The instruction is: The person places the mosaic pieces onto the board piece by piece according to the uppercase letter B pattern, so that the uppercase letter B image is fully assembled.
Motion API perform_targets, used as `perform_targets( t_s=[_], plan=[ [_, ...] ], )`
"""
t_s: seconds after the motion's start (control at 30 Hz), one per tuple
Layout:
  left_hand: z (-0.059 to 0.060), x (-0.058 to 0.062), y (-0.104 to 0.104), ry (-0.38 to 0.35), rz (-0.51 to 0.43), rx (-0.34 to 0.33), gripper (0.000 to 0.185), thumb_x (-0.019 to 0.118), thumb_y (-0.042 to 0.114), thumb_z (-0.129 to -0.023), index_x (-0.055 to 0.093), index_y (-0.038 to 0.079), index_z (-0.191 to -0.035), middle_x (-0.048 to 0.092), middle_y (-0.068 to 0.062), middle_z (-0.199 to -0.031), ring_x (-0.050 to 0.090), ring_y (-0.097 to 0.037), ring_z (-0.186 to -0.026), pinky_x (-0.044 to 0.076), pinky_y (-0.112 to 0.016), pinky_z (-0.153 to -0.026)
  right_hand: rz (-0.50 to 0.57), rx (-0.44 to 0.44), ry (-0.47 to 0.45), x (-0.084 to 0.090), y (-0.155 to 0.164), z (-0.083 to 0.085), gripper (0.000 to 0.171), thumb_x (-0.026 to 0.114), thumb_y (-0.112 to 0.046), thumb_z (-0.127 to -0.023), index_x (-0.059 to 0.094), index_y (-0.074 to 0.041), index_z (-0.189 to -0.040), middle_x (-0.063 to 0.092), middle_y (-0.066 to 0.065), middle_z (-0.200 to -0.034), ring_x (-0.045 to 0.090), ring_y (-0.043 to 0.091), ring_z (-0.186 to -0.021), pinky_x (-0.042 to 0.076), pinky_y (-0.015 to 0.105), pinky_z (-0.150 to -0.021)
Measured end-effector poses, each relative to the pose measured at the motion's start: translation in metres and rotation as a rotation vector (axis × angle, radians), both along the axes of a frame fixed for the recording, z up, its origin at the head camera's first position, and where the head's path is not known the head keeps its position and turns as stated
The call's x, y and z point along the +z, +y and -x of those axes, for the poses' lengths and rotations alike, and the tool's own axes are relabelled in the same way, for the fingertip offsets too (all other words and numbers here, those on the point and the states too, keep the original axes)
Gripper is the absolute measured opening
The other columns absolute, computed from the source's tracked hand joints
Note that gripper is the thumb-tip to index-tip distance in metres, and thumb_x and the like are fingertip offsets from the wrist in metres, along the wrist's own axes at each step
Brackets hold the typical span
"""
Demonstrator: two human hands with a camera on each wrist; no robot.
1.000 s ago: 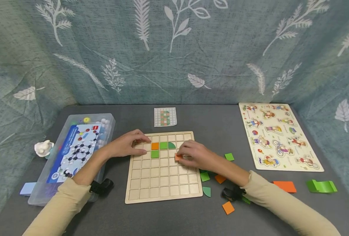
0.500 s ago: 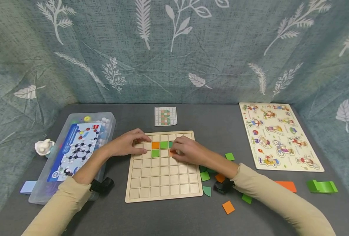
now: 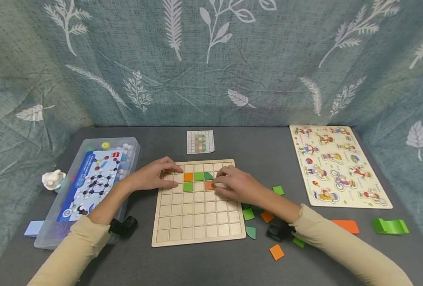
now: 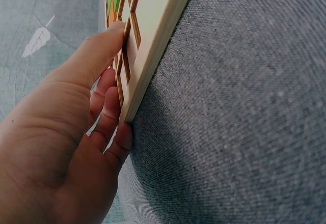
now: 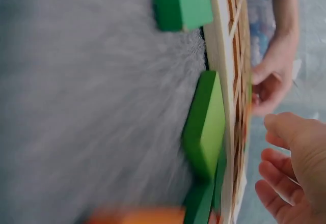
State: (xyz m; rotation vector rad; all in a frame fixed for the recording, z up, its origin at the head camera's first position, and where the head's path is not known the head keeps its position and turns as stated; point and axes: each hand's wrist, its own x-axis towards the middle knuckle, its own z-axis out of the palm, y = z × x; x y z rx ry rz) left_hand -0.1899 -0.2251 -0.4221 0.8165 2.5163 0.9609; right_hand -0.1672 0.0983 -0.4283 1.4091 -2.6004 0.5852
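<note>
Right fingers seat an orange tile; left hand braces the board.

Right hand (image 3: 237,186) fingers lie loosely curled, tips touching the orange tile (image 3: 209,185) in its cell, second row, just under the green quarter-round (image 3: 208,176); no pinch visible. Left hand (image 3: 153,174) rests flat, fingers extended over the far-left corner of the grid board (image 3: 197,234), likely to stop it sliding on the counter (image 3: 204,266). Tile: flat orange square, flush with the grid. Spare tiles (image 3: 248,214) near-right of board.
</note>
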Motion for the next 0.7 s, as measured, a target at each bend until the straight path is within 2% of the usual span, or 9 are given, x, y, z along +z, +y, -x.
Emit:
perform_targets(
  t_s=[0.13,0.3,0.5,0.7],
  plan=[
    [0.0,-0.001,0.0,0.004,-0.003,-0.005,0.039,0.073,0.026,-0.088,0.064,0.015,-0.124,0.054,-0.002,-0.11,0.047,-0.015,-0.09,0.043,-0.026,-0.078,0.058,-0.058,-0.078,0.002,0.031,-0.005,0.024,0.067,-0.022,-0.092,0.071,-0.01,-0.113,0.064,0.004,-0.11,0.057,0.017,-0.098,0.05,0.031,-0.078],
    [0.0,0.0,-0.001,-0.001,-0.004,-0.004,0.039,0.073,0.027,-0.088,0.064,0.015,-0.124,0.053,-0.002,-0.111,0.046,-0.015,-0.089,0.042,-0.025,-0.076,0.097,-0.121,-0.124,0.001,0.066,-0.009,0.027,0.071,-0.02,-0.089,0.07,-0.01,-0.114,0.065,0.005,-0.112,0.059,0.02,-0.103,0.05,0.038,-0.085],
    [0.0,0.0,-0.003,0.008,-0.011,-0.015,0.039,0.071,0.027,-0.089,0.063,0.013,-0.124,0.054,-0.004,-0.11,0.045,-0.015,-0.087,0.041,-0.025,-0.074,0.135,-0.097,-0.15,-0.007,0.082,-0.006,0.023,0.071,-0.015,-0.088,0.071,-0.011,-0.111,0.067,0.004,-0.114,0.061,0.021,-0.106,0.051,0.039,-0.087],
    [0.0,0.0,-0.002,0.019,-0.019,-0.019,0.038,0.071,0.026,-0.089,0.064,0.013,-0.124,0.054,-0.004,-0.109,0.044,-0.013,-0.086,0.041,-0.024,-0.072,0.078,-0.06,-0.175,-0.008,0.079,0.0,0.016,0.07,-0.014,-0.089,0.074,-0.013,-0.104,0.067,0.007,-0.116,0.061,0.023,-0.106,0.05,0.038,-0.086]
  ],
)
